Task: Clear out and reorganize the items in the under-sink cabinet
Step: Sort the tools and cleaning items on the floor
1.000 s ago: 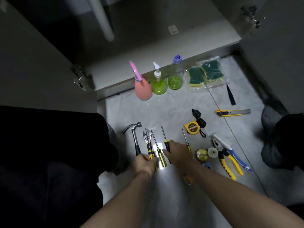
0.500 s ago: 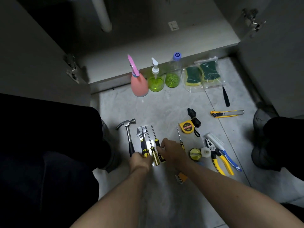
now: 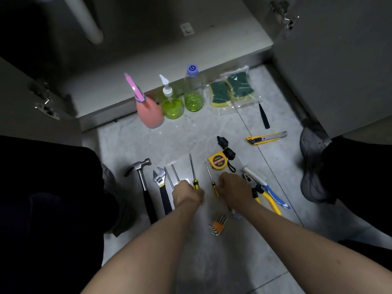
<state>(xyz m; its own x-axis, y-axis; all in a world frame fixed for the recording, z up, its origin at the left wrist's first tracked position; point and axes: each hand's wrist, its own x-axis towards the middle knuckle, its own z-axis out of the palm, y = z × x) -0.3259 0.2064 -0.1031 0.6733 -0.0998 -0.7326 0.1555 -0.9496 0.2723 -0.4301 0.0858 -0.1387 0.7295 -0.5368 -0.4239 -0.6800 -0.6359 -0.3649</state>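
Head view: a person crouches before the open under-sink cabinet (image 3: 191, 54), its floor bare where it shows, with its contents laid out on the tiled floor (image 3: 191, 141).
Left hand (image 3: 186, 193): fingers curled over the handles of two screwdrivers (image 3: 172, 179) whose shafts stick out side by side; it appears to hold them, though the fingers themselves are hidden from above.
Right hand (image 3: 232, 190): knuckles up between the small screwdriver (image 3: 212, 181) and the pliers (image 3: 263, 194); fingers bent, and I cannot tell whether they hold anything.
Tool row: hammer (image 3: 144, 183), adjustable wrench (image 3: 161, 185), then another yellow-and-black screwdriver (image 3: 194, 172) just beside the left hand.
Near the right hand: tape measure (image 3: 218, 161), brush (image 3: 255, 174), hex key set (image 3: 218, 224) closer to the body.
Back row: pink spray bottle (image 3: 148, 111), pump bottle (image 3: 171, 105), clear bottle (image 3: 193, 92), bagged sponges (image 3: 231, 90).
Far right: utility knife (image 3: 266, 137) and a black blade-like piece (image 3: 264, 114), well apart from both hands.
Step, as I judge it: sorting the screwdrivers into a neat group before anything returns to the cabinet.
Risk one: the round handles could roll and knock the lined-up shafts askew if released carelessly.
Risk two: poor light and pointed tips near the fingers invite a jab when reaching across the row.
Risk three: a sweeping forearm could scatter the hex keys.
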